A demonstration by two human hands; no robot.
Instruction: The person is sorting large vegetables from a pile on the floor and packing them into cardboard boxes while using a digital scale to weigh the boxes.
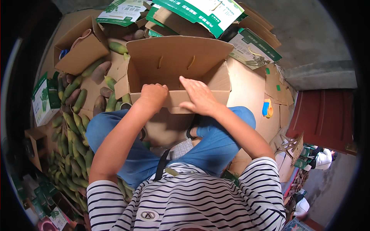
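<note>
Cardboard box (175, 63) stands open between the seated person's knees; left hand (153, 95), fingers curled, clamps its near flap, right hand (198, 96) presses flat beside it, fingers spread. Green mangoes (75, 131) lie piled left.

Looking down, I see my left hand (153, 93) curled into a fist on the near flap of an open brown cardboard box (175, 63), while my right hand (198, 96) lies flat on the same flap, fingers (187, 82) spread. The box sits between my knees. Green and brownish long fruits (75, 133) lie heaped at my left, and green-printed cartons (200, 11) are stacked beyond the box.
</note>
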